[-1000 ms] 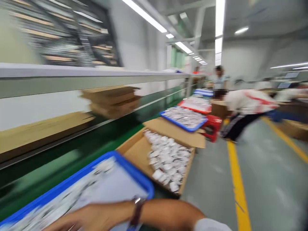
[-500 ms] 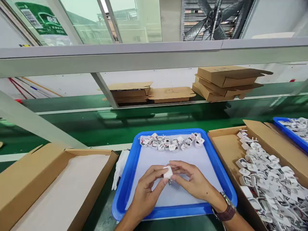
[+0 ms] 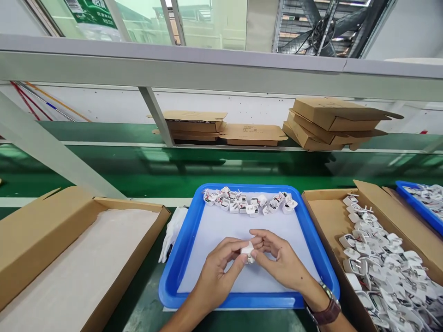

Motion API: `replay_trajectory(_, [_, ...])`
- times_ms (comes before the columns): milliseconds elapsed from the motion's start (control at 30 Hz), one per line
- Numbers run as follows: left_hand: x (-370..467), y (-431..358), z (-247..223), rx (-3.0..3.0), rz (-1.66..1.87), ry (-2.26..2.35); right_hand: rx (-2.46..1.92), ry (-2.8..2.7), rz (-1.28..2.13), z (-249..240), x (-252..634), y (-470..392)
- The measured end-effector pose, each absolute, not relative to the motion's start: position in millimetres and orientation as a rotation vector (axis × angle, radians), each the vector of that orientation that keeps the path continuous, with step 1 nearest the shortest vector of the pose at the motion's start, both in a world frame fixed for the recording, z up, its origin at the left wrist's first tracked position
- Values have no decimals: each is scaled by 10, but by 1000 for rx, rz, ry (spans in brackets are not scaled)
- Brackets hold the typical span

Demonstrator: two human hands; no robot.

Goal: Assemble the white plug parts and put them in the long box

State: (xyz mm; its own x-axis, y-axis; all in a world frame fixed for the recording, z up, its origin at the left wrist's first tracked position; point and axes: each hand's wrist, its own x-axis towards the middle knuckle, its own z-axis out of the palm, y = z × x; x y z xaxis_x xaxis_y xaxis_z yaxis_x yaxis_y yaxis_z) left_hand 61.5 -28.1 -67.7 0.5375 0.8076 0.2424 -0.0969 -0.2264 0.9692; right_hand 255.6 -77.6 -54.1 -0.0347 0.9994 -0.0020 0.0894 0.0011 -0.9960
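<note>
Left hand (image 3: 218, 272), right hand (image 3: 284, 265) in a pinch on white casing (image 3: 247, 250), blue tray (image 3: 263, 301) beneath, cartons (image 3: 323, 203) either side

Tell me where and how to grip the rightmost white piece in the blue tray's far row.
Best bet: pinch the rightmost white piece by its smooth outer walls, coming from the near side and slightly above. Bare floor of the blue tray lies in front; other pieces crowd its left. Avoid its top, where small parts show, too fine to make out.
</note>
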Motion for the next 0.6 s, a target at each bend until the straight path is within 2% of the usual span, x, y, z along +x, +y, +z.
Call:
replay_trajectory(267, [586, -230, -588, 1506, 776, 634, -1282, -1283, 1185, -594, 2569, -768])
replay_trajectory(600, [649, -251, -716, 1664, 887, 755, -1272, -1230, 1212, -562, 2542, -765])
